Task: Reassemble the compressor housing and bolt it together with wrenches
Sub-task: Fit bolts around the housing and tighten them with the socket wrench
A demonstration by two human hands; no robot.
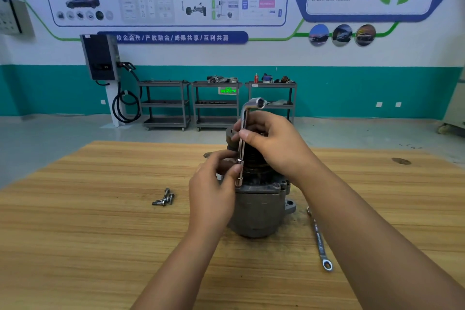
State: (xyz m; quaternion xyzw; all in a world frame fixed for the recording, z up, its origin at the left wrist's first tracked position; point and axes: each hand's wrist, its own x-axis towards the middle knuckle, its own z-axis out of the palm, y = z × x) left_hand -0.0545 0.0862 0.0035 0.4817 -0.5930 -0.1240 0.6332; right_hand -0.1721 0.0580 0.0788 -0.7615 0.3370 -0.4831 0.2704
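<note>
A grey metal compressor housing (256,211) stands upright on the wooden table (100,234), with a dark pulley end on top, mostly hidden by my hands. An L-shaped socket wrench (243,138) stands vertical with its lower socket on the housing's flange at the left. My right hand (271,143) grips the wrench's upper shaft. My left hand (214,189) pinches the lower shaft near the socket with thumb and fingers. Several loose bolts (164,197) lie on the table left of the housing.
A ratchet combination wrench (319,239) lies on the table right of the housing, beside my right forearm. Beyond the table's far edge are a grey floor, three metal shelf carts (216,106) and a charging unit (100,58) against the wall.
</note>
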